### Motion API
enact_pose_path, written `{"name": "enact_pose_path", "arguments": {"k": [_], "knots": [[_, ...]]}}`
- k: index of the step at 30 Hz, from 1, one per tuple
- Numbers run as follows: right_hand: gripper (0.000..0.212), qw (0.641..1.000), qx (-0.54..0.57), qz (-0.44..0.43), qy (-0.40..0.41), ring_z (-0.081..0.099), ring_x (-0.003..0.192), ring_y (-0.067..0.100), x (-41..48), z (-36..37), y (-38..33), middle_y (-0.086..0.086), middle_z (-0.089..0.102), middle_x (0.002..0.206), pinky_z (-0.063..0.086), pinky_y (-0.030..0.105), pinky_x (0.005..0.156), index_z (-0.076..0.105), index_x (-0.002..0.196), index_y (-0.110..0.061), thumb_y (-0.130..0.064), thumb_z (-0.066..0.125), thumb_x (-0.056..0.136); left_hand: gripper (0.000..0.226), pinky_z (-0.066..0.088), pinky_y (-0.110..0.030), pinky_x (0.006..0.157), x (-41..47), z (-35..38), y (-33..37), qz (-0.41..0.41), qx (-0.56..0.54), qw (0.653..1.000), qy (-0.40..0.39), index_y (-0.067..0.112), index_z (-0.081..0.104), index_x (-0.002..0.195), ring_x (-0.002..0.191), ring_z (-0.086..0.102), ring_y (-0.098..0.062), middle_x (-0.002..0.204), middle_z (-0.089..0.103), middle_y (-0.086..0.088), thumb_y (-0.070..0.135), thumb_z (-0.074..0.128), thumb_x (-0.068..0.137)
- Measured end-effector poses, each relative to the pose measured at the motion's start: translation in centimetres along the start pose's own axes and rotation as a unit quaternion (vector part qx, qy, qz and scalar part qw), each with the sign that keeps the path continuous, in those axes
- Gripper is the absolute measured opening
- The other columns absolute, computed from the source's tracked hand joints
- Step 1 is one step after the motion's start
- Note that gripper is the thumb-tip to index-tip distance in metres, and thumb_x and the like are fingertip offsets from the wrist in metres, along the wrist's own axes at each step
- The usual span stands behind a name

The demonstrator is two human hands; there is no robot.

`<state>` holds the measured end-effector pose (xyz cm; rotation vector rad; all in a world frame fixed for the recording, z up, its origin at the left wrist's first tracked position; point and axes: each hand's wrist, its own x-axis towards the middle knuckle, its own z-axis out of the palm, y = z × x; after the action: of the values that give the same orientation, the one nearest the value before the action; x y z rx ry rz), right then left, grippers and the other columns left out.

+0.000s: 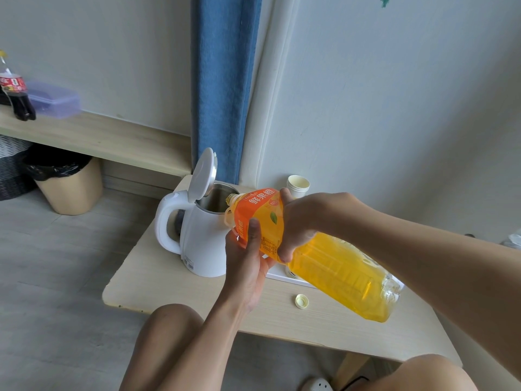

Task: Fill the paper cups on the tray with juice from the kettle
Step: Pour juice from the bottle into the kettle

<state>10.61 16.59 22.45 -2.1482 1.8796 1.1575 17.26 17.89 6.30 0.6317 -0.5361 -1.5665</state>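
Note:
A white electric kettle point(201, 235) stands on the small table with its lid flipped up. Both hands hold a large bottle of orange juice point(332, 263) tilted, its uncapped mouth at the kettle's opening. My left hand point(249, 258) grips the labelled neck part from below. My right hand point(301, 221) grips the bottle from above. A stack of paper cups point(298, 186) stands behind the bottle by the wall. The white tray point(282, 276) lies under the bottle, mostly hidden.
The bottle's yellow cap point(301, 301) lies on the light wooden table point(174, 280). A bin with a black bag point(67, 184) sits on the floor at left under a shelf holding a cola bottle point(14, 91) and a plastic box point(53, 98). My knees are below the table's edge.

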Motion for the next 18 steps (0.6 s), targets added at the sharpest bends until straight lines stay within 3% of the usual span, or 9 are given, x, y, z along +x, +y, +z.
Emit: {"name": "enact_pose_path", "arguments": {"k": [3, 6, 12, 18], "knots": [[0.107, 1.000, -0.007, -0.001, 0.004, 0.053, 0.112, 0.027, -0.40, -0.18, -0.16, -0.002, 0.028, 0.115, 0.048, 0.041, 0.099, 0.003, 0.155, -0.015, -0.054, 0.069, 0.080, 0.074, 0.062, -0.049, 0.083, 0.00, -0.02, 0.04, 0.000, 0.001, 1.000, -0.001, 0.009, 0.047, 0.147, 0.117, 0.071, -0.033, 0.130, 0.070, -0.016, 0.048, 0.064, 0.085], [0.108, 1.000, -0.007, 0.001, 0.005, 0.052, 0.112, 0.028, -0.46, -0.14, -0.22, -0.002, 0.030, 0.121, 0.048, 0.041, 0.100, 0.001, 0.155, -0.015, -0.054, 0.069, 0.080, 0.071, 0.061, -0.053, 0.087, 0.03, -0.06, 0.00, -0.003, 0.003, 1.000, 0.000, 0.010, 0.047, 0.146, 0.117, 0.071, -0.033, 0.130, 0.070, -0.015, 0.046, 0.062, 0.087], [0.106, 1.000, -0.007, 0.002, 0.007, 0.053, 0.110, 0.028, -0.84, -0.34, -0.30, -0.003, 0.027, 0.112, 0.048, 0.041, 0.099, 0.004, 0.155, -0.013, -0.054, 0.068, 0.081, 0.071, 0.060, -0.054, 0.089, -0.02, -0.02, 0.01, 0.001, 0.004, 1.000, -0.001, 0.007, 0.047, 0.145, 0.117, 0.071, -0.034, 0.130, 0.070, -0.017, 0.046, 0.062, 0.088], [0.114, 1.000, 0.006, 0.015, 0.010, 0.053, 0.112, 0.029, -0.64, -0.26, -0.36, -0.001, 0.029, 0.112, 0.047, 0.042, 0.100, -0.004, 0.154, -0.014, -0.054, 0.071, 0.079, 0.070, 0.060, -0.055, 0.090, 0.05, -0.06, 0.00, 0.001, 0.005, 1.000, 0.000, 0.007, 0.046, 0.146, 0.117, 0.070, -0.035, 0.131, 0.070, -0.017, 0.045, 0.061, 0.090]]}}
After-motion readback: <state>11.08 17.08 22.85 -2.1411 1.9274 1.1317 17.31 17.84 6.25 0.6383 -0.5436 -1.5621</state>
